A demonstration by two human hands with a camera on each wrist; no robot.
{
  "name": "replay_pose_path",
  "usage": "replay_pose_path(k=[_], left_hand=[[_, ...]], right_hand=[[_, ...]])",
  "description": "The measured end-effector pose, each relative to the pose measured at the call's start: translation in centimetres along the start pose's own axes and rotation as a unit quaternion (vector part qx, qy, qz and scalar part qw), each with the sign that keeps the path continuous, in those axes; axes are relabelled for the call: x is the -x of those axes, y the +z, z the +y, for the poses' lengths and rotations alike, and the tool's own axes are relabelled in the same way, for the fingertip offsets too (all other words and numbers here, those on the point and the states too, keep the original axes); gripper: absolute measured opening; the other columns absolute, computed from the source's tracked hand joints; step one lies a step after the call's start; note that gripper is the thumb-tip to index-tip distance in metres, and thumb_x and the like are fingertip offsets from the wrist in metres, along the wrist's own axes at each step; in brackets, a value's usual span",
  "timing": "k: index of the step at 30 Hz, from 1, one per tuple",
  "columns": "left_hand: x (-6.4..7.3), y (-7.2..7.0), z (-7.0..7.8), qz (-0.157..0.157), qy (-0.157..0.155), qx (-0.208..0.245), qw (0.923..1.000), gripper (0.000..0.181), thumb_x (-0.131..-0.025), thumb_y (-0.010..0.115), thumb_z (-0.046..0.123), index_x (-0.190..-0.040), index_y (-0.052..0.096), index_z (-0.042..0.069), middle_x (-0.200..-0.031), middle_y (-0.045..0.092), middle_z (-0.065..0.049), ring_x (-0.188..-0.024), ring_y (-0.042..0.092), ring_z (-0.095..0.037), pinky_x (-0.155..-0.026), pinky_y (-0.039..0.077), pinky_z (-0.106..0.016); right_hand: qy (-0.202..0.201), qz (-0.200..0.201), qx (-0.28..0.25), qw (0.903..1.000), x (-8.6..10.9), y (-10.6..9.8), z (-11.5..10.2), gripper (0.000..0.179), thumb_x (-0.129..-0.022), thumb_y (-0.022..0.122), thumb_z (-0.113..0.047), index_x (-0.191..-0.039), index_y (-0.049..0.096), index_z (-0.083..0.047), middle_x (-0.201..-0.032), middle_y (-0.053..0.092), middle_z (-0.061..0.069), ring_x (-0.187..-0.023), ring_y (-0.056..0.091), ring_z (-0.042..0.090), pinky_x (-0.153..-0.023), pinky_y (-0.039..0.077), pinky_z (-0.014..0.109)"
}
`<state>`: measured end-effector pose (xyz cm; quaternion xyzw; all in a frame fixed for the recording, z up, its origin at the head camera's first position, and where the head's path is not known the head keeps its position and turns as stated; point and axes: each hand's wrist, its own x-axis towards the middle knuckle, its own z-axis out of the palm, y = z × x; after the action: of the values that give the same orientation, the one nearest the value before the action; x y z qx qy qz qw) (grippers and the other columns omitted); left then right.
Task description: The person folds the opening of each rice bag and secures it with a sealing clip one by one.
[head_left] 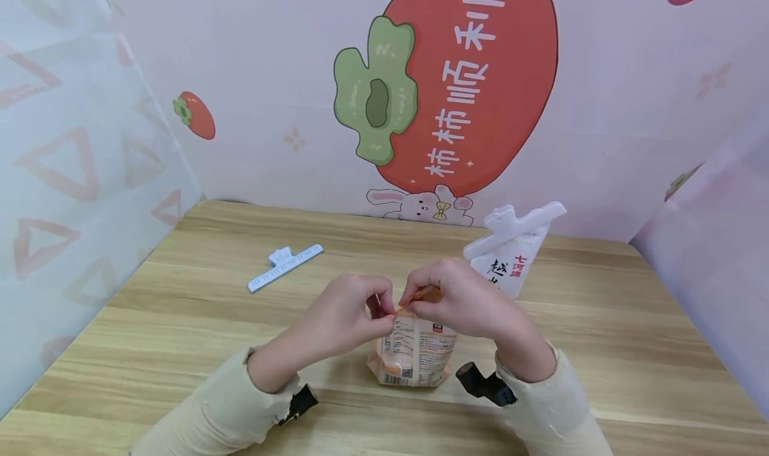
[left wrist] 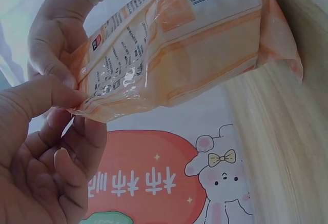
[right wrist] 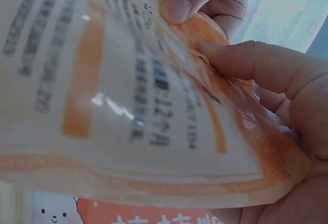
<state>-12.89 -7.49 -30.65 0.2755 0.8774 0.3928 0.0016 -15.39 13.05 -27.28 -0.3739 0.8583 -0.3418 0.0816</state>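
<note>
An orange and white printed food bag [head_left: 414, 356] stands upright on the wooden table, its barcode low on the near face. My left hand [head_left: 345, 312] pinches the bag's top edge between thumb and fingers. Close beside it, my right hand [head_left: 465, 299] pinches the same top edge. In the left wrist view the bag [left wrist: 179, 55] bulges away from the thumb and curled fingers of the left hand [left wrist: 46, 147]. The right wrist view has the right hand [right wrist: 287, 85] gripping the crumpled orange top, with the left thumb a little farther along it.
A pale blue bag clip [head_left: 286, 268] lies on the table [head_left: 198, 322] at the back left. Behind my right hand stands a white bag [head_left: 510, 262] with a white clip [head_left: 517, 228] across its top. Printed cloth walls [head_left: 270, 55] enclose the back and sides.
</note>
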Motion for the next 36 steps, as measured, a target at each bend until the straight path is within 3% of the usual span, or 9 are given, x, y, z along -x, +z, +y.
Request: replay_pose_path(k=[4,8,14,26,32,36], left_hand=[[-0.04,0.11,-0.08,0.006,0.019,0.004,0.9998,0.019,-0.080,0.074,0.000,-0.072,0.061,0.013,-0.074,0.066,0.005,-0.069,0.059,-0.003,-0.056,0.049,-0.018],[-0.05,0.22,-0.28,0.007,0.030,0.005,0.9995,0.019,-0.079,0.073,-0.002,-0.072,0.062,0.011,-0.073,0.066,0.004,-0.068,0.058,-0.001,-0.058,0.050,-0.017],[0.02,0.35,-0.28,0.016,0.038,-0.006,0.9991,0.020,-0.078,0.073,-0.003,-0.071,0.061,0.012,-0.072,0.065,0.004,-0.067,0.056,0.000,-0.058,0.050,-0.017],[-0.10,0.28,-0.36,0.029,0.061,-0.042,0.9969,0.021,-0.078,0.072,-0.003,-0.070,0.060,0.012,-0.071,0.064,0.005,-0.066,0.056,0.000,-0.058,0.049,-0.015],[-0.08,0.23,-0.46,0.016,0.059,-0.025,0.9978,0.020,-0.080,0.073,-0.001,-0.071,0.061,0.013,-0.072,0.064,0.005,-0.067,0.057,-0.001,-0.059,0.051,-0.017],[-0.14,0.00,-0.71,-0.004,0.041,0.003,0.9991,0.017,-0.083,0.074,0.003,-0.076,0.063,0.013,-0.074,0.064,0.006,-0.070,0.058,-0.003,-0.063,0.054,-0.019]], right_hand=[[0.000,-0.006,-0.014,0.9999,0.08,-0.07,0.08,0.005,-0.087,0.077,-0.016,-0.083,0.075,-0.016,-0.076,0.071,-0.008,-0.069,0.060,0.006,-0.062,0.054,0.024],[0.016,-0.006,-0.023,0.9996,0.12,-0.03,0.13,0.012,-0.090,0.074,-0.026,-0.083,0.075,-0.017,-0.073,0.068,-0.009,-0.069,0.058,0.008,-0.060,0.051,0.024],[0.043,0.009,-0.019,0.9989,0.06,0.07,-0.09,0.015,-0.093,0.070,-0.018,-0.079,0.073,-0.013,-0.068,0.065,-0.007,-0.065,0.056,0.009,-0.058,0.049,0.023],[0.063,0.008,-0.018,0.9978,0.19,-0.04,-0.49,0.008,-0.091,0.069,-0.010,-0.084,0.073,-0.012,-0.077,0.068,-0.004,-0.074,0.059,0.013,-0.064,0.053,0.025],[0.052,0.002,-0.018,0.9985,0.52,0.00,-0.78,0.011,-0.091,0.068,-0.006,-0.082,0.070,-0.011,-0.066,0.058,-0.004,-0.060,0.052,0.010,-0.054,0.047,0.024],[0.034,0.005,-0.018,0.9992,0.52,0.03,-0.81,0.011,-0.090,0.067,-0.003,-0.081,0.069,-0.010,-0.068,0.060,-0.003,-0.058,0.051,0.008,-0.052,0.047,0.024]])
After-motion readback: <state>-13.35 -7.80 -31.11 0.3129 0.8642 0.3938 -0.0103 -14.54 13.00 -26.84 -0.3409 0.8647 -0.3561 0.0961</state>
